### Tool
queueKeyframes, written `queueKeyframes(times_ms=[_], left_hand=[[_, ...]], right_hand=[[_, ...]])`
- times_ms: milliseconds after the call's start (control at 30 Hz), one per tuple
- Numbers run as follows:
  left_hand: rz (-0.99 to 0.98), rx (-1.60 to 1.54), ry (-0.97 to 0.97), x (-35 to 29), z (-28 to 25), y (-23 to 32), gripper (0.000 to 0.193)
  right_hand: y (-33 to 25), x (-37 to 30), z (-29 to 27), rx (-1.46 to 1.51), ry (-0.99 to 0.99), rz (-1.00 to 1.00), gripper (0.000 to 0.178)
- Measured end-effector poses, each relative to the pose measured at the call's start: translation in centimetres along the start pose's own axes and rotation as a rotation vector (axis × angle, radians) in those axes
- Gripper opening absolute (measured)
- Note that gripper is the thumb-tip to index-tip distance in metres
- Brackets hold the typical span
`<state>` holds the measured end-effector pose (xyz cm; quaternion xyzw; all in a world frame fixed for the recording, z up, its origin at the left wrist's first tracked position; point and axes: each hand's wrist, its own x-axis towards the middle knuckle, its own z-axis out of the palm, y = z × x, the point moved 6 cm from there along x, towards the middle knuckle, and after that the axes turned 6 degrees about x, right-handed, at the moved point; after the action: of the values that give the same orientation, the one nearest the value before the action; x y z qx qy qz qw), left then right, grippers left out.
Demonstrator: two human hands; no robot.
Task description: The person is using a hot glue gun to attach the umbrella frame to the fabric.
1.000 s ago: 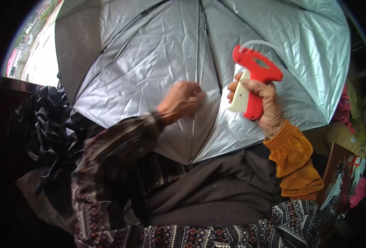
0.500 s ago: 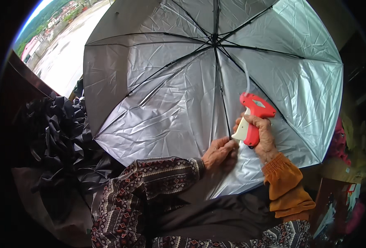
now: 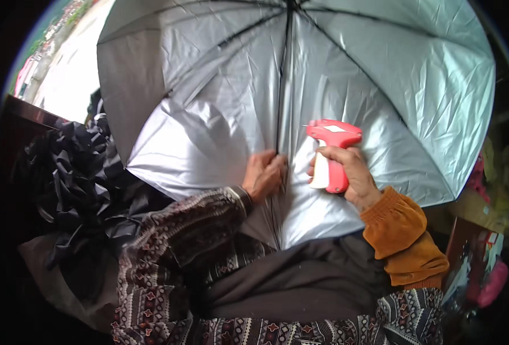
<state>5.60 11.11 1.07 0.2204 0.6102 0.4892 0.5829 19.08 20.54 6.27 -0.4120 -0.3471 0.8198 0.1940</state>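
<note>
1. The fingers of the left hand (image 3: 264,175) are curling together, clamped on the silver umbrella (image 3: 306,98) at one dark rib (image 3: 282,86); slight blur is hiding whether they are pinching cloth as well as rib
2. The fingers of the right hand (image 3: 352,172) are wrapping tightly around the handle of a red and white tagging gun (image 3: 336,172), the thumb lying across its near side
3. The gun is standing nearly upright over the canopy, just right of the rib, its thin needle pointing left, beyond the left hand's fingertips
4. The umbrella is spreading open in front of the person, its silver inside facing up, its ribs running from a dark hub at the upper edge of the view, its near edge reaching the dark cloth (image 3: 300,282) over the lap
5. A patterned sleeve (image 3: 203,221) is covering the left forearm, while an orange cuff (image 3: 401,224) is gathering around the right wrist
6. Crumpled black fabric (image 3: 76,178) is lying in a heap beside the canopy on the left, with bright pale ground (image 3: 82,63) showing above it
7. On the far right, a pink thing (image 3: 494,284) is resting among small items, too dim to tell apart
</note>
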Motion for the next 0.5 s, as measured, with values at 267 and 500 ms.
queueKeyframes(times_ms=[267, 500], left_hand=[[-0.050, -0.103, -0.009, -0.2, 0.7, -0.1, 0.020], [-0.096, 0.018, -0.029, -0.3, 0.8, 0.2, 0.022]], right_hand=[[2.6, -1.8, 0.8, -0.131, 0.049, 0.001, 0.025], [4.1, -1.7, 1.0, -0.326, -0.087, -0.204, 0.026]])
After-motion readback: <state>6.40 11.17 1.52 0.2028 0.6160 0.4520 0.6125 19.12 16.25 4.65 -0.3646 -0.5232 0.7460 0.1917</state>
